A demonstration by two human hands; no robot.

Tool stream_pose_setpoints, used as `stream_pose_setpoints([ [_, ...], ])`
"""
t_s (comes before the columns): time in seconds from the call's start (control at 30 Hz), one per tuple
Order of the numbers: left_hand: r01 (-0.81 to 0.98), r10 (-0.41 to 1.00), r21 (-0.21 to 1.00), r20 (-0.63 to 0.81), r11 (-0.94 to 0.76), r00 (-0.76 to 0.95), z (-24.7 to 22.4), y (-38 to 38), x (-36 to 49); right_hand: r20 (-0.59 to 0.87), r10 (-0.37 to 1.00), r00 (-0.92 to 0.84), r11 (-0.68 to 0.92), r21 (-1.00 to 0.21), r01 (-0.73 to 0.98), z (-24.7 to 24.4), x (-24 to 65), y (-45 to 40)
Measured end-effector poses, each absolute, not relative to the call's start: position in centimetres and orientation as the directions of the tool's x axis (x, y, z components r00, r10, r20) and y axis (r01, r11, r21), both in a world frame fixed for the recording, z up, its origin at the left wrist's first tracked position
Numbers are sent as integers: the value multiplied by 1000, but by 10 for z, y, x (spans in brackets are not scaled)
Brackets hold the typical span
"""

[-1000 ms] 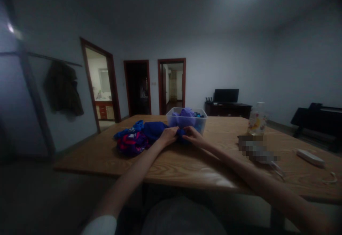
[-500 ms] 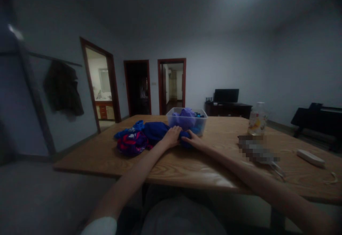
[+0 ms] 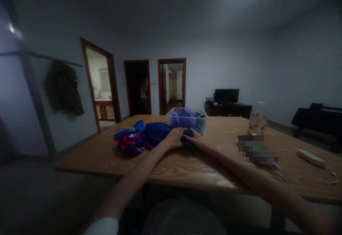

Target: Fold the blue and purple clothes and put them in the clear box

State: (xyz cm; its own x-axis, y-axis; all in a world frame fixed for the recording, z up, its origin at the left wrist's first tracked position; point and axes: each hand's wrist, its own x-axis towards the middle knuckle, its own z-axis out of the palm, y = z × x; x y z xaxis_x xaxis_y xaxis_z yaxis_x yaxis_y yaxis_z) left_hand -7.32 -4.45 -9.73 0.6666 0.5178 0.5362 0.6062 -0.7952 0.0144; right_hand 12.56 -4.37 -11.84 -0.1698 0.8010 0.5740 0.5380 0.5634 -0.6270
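From my seat I take this for a home, in what looks like a living or dining room. I see a wooden table [image 3: 213, 156] with colourful fabric [image 3: 133, 143] and a clear, fruit-patterned jug [image 3: 257, 125] on it. A coat [image 3: 64, 88] hangs from a wall rail [image 3: 53, 58]. Past it, one lit doorway shows me a washroom-like space with a reddish drawer cabinet [image 3: 103, 112]; another shows a long curtain [image 3: 173, 85]. By the far wall, a flat screen [image 3: 226, 95] stands on a low, dark cabinet [image 3: 229, 110].

From my end I can't read any words or numbers. The white marks [image 3: 133, 135] on the crumpled purple-and-pink patterned cloth [image 3: 130, 145] are too blurred.
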Motion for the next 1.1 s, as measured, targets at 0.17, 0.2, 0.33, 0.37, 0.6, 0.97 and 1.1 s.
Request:
stream_pose_setpoints([
  [0.17,562,496,47,536,-826,683,-92,-44,-78,576,795,-188,581,-637,506,-120,126,-44],
  [0.2,554,490,51,540,-831,685,-92,-44,-79,581,790,-197,591,-635,498,-120,126,-45],
  [0.33,538,470,41,546,-842,694,-92,-46,-80,618,717,-322,689,-560,460,-121,131,-46],
  [0.37,545,473,35,544,-838,693,-92,-46,-79,619,698,-359,711,-539,451,-121,132,-47],
  [0.6,645,575,60,520,-762,632,-87,-48,-80,554,720,-417,693,-537,481,-112,129,-64],
  [0.97,670,582,17,513,-742,631,-84,-50,-84,535,710,-459,704,-509,496,-105,129,-71],
  [1.1,658,578,22,502,-752,644,-83,-51,-82,555,692,-463,718,-458,525,-107,127,-69],
])
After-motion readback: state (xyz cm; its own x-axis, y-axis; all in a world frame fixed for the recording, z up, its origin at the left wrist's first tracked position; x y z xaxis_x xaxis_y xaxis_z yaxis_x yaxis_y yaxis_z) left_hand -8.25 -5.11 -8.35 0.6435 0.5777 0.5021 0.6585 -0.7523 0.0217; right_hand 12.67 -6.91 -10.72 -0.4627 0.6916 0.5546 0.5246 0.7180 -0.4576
